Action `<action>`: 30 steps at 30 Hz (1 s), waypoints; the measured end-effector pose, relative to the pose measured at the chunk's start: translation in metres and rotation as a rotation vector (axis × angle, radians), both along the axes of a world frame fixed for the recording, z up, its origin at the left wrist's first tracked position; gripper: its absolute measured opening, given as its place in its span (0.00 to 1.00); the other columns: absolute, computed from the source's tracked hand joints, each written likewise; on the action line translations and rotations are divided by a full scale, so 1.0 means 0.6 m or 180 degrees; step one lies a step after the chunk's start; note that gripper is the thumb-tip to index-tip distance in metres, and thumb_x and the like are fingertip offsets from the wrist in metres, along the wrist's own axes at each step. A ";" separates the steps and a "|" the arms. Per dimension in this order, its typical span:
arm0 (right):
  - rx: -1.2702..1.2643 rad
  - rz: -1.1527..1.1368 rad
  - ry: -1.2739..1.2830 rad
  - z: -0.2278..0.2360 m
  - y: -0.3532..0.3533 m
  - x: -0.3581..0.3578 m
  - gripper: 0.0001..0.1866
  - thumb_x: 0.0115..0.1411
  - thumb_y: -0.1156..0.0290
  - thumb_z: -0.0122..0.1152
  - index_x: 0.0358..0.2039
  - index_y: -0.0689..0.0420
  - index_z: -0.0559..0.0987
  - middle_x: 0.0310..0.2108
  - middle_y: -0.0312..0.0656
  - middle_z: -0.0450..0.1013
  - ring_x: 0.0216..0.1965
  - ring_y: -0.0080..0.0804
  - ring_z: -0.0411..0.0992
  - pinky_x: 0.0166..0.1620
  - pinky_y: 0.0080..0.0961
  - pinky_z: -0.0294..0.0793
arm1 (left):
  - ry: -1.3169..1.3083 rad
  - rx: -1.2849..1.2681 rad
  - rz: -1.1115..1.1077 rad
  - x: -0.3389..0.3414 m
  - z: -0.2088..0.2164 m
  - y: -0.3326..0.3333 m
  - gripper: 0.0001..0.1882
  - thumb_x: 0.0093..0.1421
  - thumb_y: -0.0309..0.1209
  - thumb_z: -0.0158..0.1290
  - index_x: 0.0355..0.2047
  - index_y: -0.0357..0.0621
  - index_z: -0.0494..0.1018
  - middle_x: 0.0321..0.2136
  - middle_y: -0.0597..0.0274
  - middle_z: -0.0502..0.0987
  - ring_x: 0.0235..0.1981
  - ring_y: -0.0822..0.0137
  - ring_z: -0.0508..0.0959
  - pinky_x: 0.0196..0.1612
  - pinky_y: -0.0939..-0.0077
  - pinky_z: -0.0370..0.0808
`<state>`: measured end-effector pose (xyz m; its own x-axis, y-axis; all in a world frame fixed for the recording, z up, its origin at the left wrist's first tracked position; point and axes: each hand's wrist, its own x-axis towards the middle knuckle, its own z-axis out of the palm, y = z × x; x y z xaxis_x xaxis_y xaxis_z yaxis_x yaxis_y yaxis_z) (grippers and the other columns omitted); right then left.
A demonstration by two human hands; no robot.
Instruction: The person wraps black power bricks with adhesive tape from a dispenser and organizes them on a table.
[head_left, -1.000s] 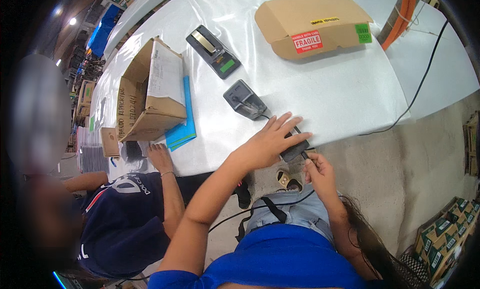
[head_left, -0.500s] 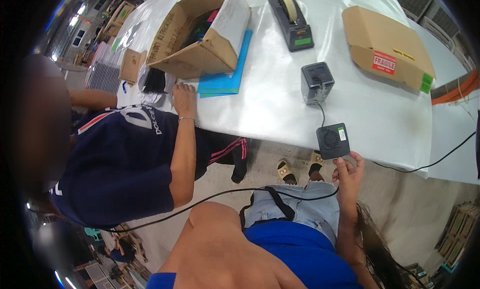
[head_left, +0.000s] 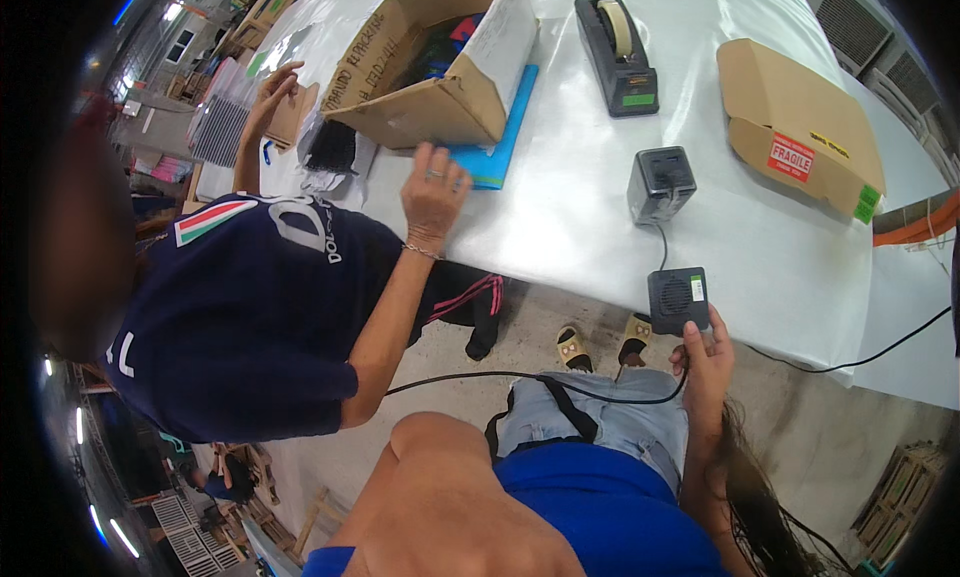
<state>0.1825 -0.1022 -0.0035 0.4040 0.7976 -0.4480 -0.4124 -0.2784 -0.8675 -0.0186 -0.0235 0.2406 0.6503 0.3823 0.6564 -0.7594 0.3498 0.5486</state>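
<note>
My right hand (head_left: 708,357) is closed at the fingertips on the lower edge of a small black square speaker (head_left: 678,299). This box has a round grille pattern and a pale label. It is held at the front edge of the table. A short cord (head_left: 663,247) leads from it to a second black box (head_left: 660,183), which stands on the table and looks wrapped in clear plastic. My left arm (head_left: 425,447) is bent at the bottom of the view, and its hand is out of sight. A black cable (head_left: 560,379) reaches across to beside my right hand.
On the white-covered table (head_left: 570,227) are a tape dispenser (head_left: 618,57), a flat brown carton (head_left: 800,117) and an open cardboard box (head_left: 430,107) on blue folders (head_left: 500,162). A co-worker (head_left: 250,317) stands close on my left, one hand (head_left: 435,187) by the box.
The co-worker's near hand has moved right toward the box, and the other hand has risen into sight. My right hand still holds the speaker, now turned slightly. The whole view has shifted a little.
</note>
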 end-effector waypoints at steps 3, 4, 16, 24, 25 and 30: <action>-0.0003 -0.0128 0.0059 -0.005 -0.002 0.013 0.28 0.58 0.69 0.61 0.56 0.60 0.63 0.26 0.37 0.73 0.18 0.18 0.67 0.19 0.13 0.64 | 0.0294 -0.0137 0.0050 0.015 -0.024 0.013 0.20 0.63 0.45 0.46 0.43 0.39 0.67 0.26 0.61 0.72 0.27 0.66 0.72 0.38 0.66 0.70; -0.0034 -0.0198 0.0123 -0.006 -0.002 0.015 0.27 0.58 0.70 0.61 0.56 0.60 0.63 0.25 0.37 0.73 0.18 0.19 0.68 0.18 0.14 0.65 | 0.0518 -0.0216 0.0119 0.022 -0.037 0.019 0.20 0.63 0.45 0.46 0.43 0.39 0.67 0.26 0.61 0.72 0.27 0.66 0.72 0.38 0.66 0.70; 0.0124 -0.0217 0.0604 -0.009 0.002 -0.024 0.23 0.59 0.72 0.59 0.51 0.57 0.59 0.31 0.41 0.72 0.23 0.22 0.70 0.24 0.17 0.68 | 0.4129 -0.2488 0.1266 0.103 -0.373 -0.015 0.21 0.67 0.43 0.41 0.53 0.41 0.61 0.46 0.58 0.70 0.40 0.66 0.73 0.48 0.72 0.68; 0.0144 0.0260 0.0592 -0.002 0.002 -0.032 0.24 0.58 0.72 0.60 0.49 0.60 0.57 0.33 0.44 0.71 0.28 0.23 0.70 0.30 0.18 0.70 | 0.3661 -0.3173 0.1566 0.087 -0.371 -0.022 0.21 0.65 0.36 0.46 0.55 0.40 0.59 0.45 0.58 0.71 0.43 0.64 0.74 0.48 0.65 0.71; 0.0193 0.0431 0.0523 -0.008 0.000 -0.030 0.23 0.58 0.72 0.60 0.48 0.60 0.59 0.34 0.44 0.71 0.29 0.23 0.70 0.30 0.18 0.70 | 0.3625 -0.3192 0.1645 0.084 -0.368 -0.021 0.21 0.65 0.36 0.46 0.55 0.40 0.59 0.45 0.58 0.71 0.43 0.64 0.74 0.48 0.65 0.71; 0.0216 0.1162 -0.0496 -0.007 0.003 -0.001 0.21 0.56 0.71 0.63 0.46 0.60 0.66 0.36 0.42 0.71 0.31 0.22 0.68 0.33 0.17 0.68 | 0.3624 -0.3017 0.1658 0.054 -0.372 -0.007 0.23 0.66 0.38 0.45 0.57 0.41 0.59 0.45 0.58 0.72 0.42 0.64 0.75 0.46 0.65 0.73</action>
